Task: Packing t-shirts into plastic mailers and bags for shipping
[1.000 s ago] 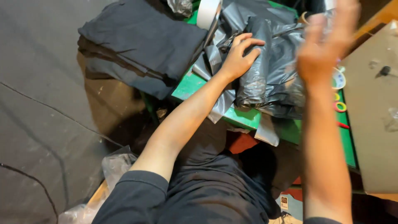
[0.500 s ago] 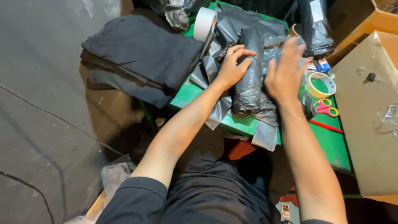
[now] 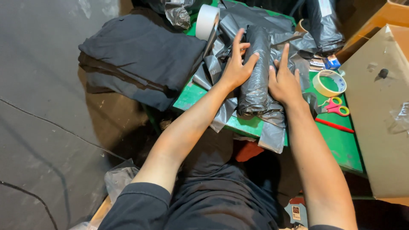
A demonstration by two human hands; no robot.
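Head view: both hands press flat, fingers spread, on one rolled grey plastic package [image 3: 255, 81] lying mid-table on loose grey bags — left hand [image 3: 235, 68] on its left flank, right hand [image 3: 284, 83] on its right, neither gripping. Two tape rolls: a white one [image 3: 207, 21] at the far edge, a pale one [image 3: 329, 83] toward the right edge. One pair of pink-handled scissors [image 3: 336, 106] lies just beside it on the green table [image 3: 341, 145] — one red pen [image 3: 334, 125] nearer.

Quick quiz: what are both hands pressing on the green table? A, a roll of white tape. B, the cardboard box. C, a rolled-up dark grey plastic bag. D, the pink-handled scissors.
C: the left hand and right hand lie flat on either side of the rolled dark grey plastic bag.
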